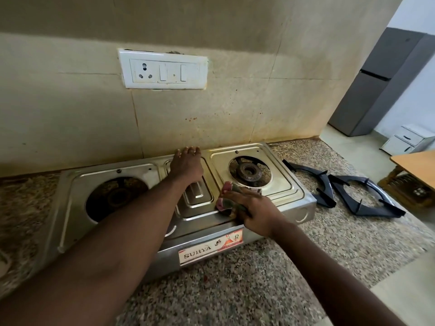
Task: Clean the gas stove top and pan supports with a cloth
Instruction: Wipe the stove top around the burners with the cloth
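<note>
1. Head view: the gas stove top [280,187] sits on a speckled counter [259,283] against a tiled wall, below a switch plate [163,71]. Both burner wells are uncovered.
2. The two pan supports [326,187] have been lifted off. They lie on the counter just to the right of the stove, side by side and clear of it.
3. Left hand [186,167]: fingers extended and flat, resting on the back edge of the stove where it meets the wall. It holds nothing and appears to be steadying the appliance.
4. Right hand [255,214]: fingers curled round a bunched cloth [227,201], which is pressed against the steel near the front edge, between the raised centre panel and the right burner [248,171].
5. Step in hand, as judged: wiping the stove top surface, currently the strip in front of the right burner. The supports look untouched by the cloth at this point.
6. Progress, as judged: early to middle. The left burner well [117,196] is dark and looks soiled; whether any area is finished cannot be told from the sheen alone.
7. Next move calls for carrying the cloth along the front strip and round the burner rim with firm downward pressure, the left hand bracing so the stove does not slide on the counter.
8. Risk noted: the cloth could snag on the burner head or on the stamped ridges of the panel.
</note>
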